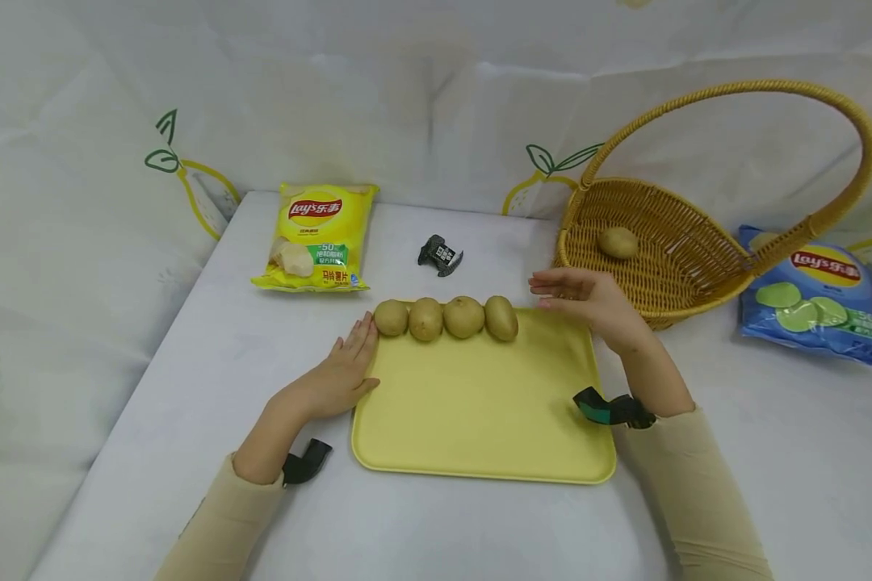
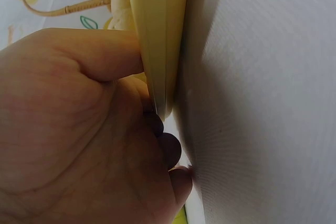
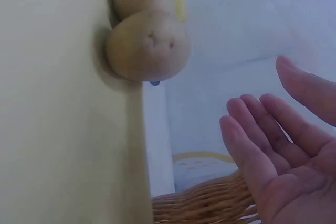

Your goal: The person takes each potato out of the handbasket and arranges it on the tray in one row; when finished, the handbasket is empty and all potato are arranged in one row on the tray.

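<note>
Several potatoes (image 1: 464,317) lie in a row along the far edge of a yellow tray (image 1: 480,403). My left hand (image 1: 339,373) rests at the tray's left rim, fingers extended, fingertips right beside the leftmost potato (image 1: 391,318). In the left wrist view the thumb (image 2: 105,51) lies against the tray's side (image 2: 157,40). My right hand (image 1: 589,303) is held over the tray's far right corner with nothing in it, its fingers extended, as the right wrist view also shows. It is between the rightmost potato (image 1: 501,318) and a wicker basket (image 1: 668,303), which holds one potato (image 1: 618,242).
A yellow chip bag (image 1: 320,234) lies at the back left. Behind the tray is a small black packet (image 1: 441,255). A blue chip bag (image 1: 814,298) lies right of the basket, whose tall handle (image 1: 785,86) arches up. White cloth covers the table (image 1: 262,323) and the wall behind.
</note>
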### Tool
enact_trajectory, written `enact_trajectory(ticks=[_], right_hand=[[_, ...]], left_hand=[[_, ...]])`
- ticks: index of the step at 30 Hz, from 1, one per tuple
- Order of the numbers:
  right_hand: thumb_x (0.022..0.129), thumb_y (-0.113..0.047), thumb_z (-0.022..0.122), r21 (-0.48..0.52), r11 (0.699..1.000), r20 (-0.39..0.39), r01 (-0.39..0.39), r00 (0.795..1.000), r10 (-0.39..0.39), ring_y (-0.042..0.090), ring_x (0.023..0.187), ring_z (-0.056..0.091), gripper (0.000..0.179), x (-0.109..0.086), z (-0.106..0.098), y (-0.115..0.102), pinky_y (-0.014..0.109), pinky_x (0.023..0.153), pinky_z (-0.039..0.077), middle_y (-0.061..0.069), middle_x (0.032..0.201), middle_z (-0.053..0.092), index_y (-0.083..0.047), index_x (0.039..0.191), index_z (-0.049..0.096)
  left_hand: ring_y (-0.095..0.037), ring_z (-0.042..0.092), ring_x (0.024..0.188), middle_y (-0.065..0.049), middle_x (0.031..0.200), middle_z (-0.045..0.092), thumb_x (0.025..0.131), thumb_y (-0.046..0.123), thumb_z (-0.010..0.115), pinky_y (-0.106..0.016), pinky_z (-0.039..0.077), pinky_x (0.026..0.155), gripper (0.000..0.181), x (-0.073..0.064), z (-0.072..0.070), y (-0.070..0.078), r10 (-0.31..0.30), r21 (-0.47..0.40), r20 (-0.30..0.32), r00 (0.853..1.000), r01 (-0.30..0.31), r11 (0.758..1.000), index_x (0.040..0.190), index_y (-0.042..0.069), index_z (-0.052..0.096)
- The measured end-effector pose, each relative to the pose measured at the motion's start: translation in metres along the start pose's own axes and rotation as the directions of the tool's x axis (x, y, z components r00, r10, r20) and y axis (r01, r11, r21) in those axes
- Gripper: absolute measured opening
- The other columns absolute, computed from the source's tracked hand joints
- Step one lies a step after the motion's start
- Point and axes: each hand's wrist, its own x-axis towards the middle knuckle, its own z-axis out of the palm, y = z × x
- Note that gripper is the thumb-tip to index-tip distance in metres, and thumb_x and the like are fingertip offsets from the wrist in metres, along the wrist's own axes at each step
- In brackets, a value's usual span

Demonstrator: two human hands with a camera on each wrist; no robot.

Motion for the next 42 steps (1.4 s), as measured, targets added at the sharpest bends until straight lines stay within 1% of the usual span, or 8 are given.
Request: enact_trajectory(ticks=[8,15,20,25,28,31,38,42], right_hand=[[0.086,0.001,0.065,0.138,0.988,-0.138,0.072,0.989,-0.053,0.015,0.099,0.064,0.033,0.001,-0.037,-0.019,0.021,0.082,0.051,0.006,0.109,0.067,0.007,0.118,0.061],[0.083,0.000,0.068,0.334,0.942,-0.299,-0.015,0.947,0.121,0.014,0.091,0.066,0.032,0.006,-0.080,-0.014,0.023,0.080,0.052,0.007,0.102,0.068,0.004,0.115,0.064],[0.082,-0.001,0.070,0.309,0.948,-0.358,-0.073,0.915,0.187,0.011,0.089,0.066,0.029,0.008,-0.096,-0.005,0.020,0.076,0.052,0.002,0.100,0.067,-0.002,0.111,0.067],[0.087,-0.016,0.068,0.067,0.973,-0.386,-0.220,0.894,0.228,0.001,0.091,0.060,0.044,0.011,-0.103,0.003,0.017,0.080,0.049,-0.010,0.101,0.063,0.000,0.126,0.057],[0.091,-0.024,0.063,-0.140,0.937,-0.404,-0.321,0.882,0.242,-0.007,0.088,0.054,0.054,0.013,-0.105,0.008,0.015,0.082,0.048,-0.018,0.101,0.057,0.003,0.135,0.047],[0.093,-0.025,0.060,-0.228,0.904,-0.409,-0.362,0.878,0.249,-0.008,0.089,0.052,0.056,0.016,-0.107,0.012,0.019,0.085,0.048,-0.015,0.105,0.056,0.005,0.137,0.044],[0.093,-0.027,0.060,-0.329,0.857,-0.363,-0.396,0.891,0.273,0.034,0.126,0.039,0.061,0.024,-0.112,0.013,0.048,0.104,0.033,0.017,0.137,0.045,0.003,0.142,0.038],[0.094,-0.024,0.060,-0.344,0.852,-0.322,-0.394,0.902,0.287,0.042,0.136,0.023,0.066,0.031,-0.114,0.015,0.053,0.108,0.022,0.026,0.147,0.030,0.003,0.146,0.029]], left_hand=[[-0.035,-0.011,0.141,-0.023,0.153,-0.018,0.099,0.016,0.046,-0.055,0.004,0.111,0.073,0.000,0.001,-0.001,-0.002,0.008,0.003,1.000,0.002,1.000,0.145,-0.011,-0.004],[-0.035,-0.010,0.141,-0.024,0.153,-0.017,0.099,0.016,0.046,-0.055,0.004,0.111,0.073,0.000,0.001,-0.001,-0.006,0.010,0.001,1.000,0.006,1.000,0.145,-0.011,-0.003],[-0.036,-0.010,0.141,-0.024,0.153,-0.016,0.099,0.016,0.046,-0.055,0.004,0.111,0.073,0.000,0.001,-0.001,-0.006,0.014,-0.001,1.000,0.006,1.000,0.145,-0.011,-0.004],[-0.036,-0.011,0.141,-0.024,0.153,-0.016,0.099,0.016,0.046,-0.055,0.004,0.111,0.073,0.001,0.002,-0.001,-0.002,0.012,0.001,1.000,0.002,1.000,0.145,-0.012,-0.004],[-0.036,-0.011,0.141,-0.024,0.152,-0.016,0.099,0.016,0.046,-0.055,0.004,0.111,0.073,0.001,0.002,-0.001,0.000,0.008,0.001,1.000,0.000,1.000,0.145,-0.012,-0.004],[-0.036,-0.010,0.141,-0.025,0.153,-0.016,0.099,0.015,0.046,-0.055,0.005,0.111,0.073,0.000,0.002,-0.001,0.001,0.004,-0.001,1.000,-0.001,1.000,0.145,-0.012,-0.004],[-0.036,-0.010,0.141,-0.024,0.153,-0.016,0.099,0.016,0.046,-0.055,0.005,0.111,0.073,0.000,0.002,-0.002,0.001,0.009,-0.003,1.000,-0.001,1.000,0.145,-0.012,-0.003],[-0.035,-0.010,0.141,-0.024,0.153,-0.016,0.099,0.016,0.046,-0.055,0.004,0.111,0.073,0.000,0.002,-0.002,0.001,0.006,-0.004,1.000,-0.001,1.000,0.145,-0.011,-0.004]])
